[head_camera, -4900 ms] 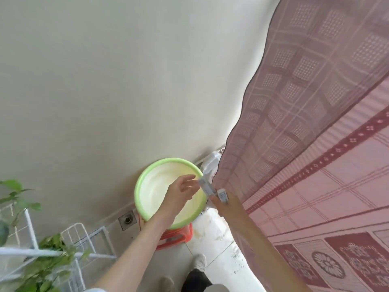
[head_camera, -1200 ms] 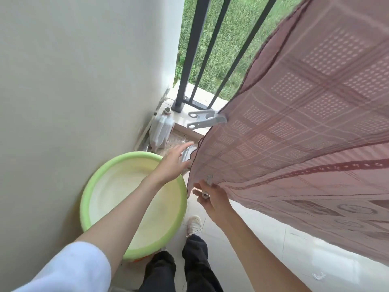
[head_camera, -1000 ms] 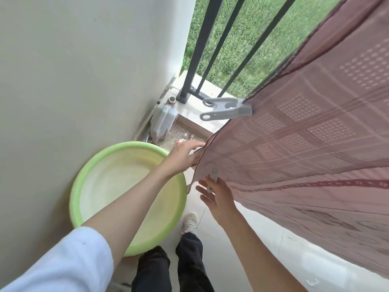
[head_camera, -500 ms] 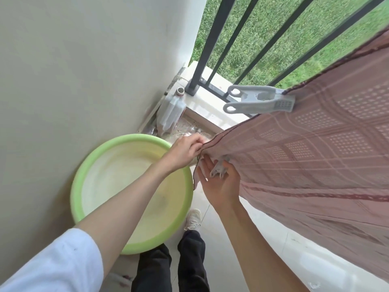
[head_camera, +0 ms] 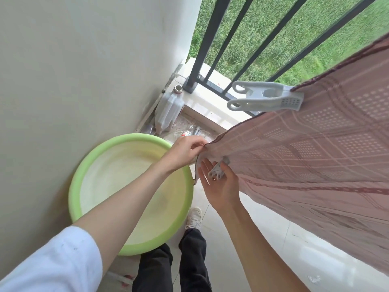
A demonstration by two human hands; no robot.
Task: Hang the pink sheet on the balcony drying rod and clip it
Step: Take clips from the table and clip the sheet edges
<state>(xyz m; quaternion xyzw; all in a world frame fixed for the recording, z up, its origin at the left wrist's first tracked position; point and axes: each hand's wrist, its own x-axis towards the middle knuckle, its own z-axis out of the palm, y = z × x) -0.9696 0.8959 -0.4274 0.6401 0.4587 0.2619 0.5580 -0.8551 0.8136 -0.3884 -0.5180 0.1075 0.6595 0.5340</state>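
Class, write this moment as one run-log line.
left hand: pinches sheet edge | right hand: small clip in palm | large clip: on sheet

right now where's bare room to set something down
Free: pale tiled floor between the dark trouser legs and the hanging pink patterned sheet; the round green plastic basin looks empty. Crowded: the wall corner by the translucent plastic jug.
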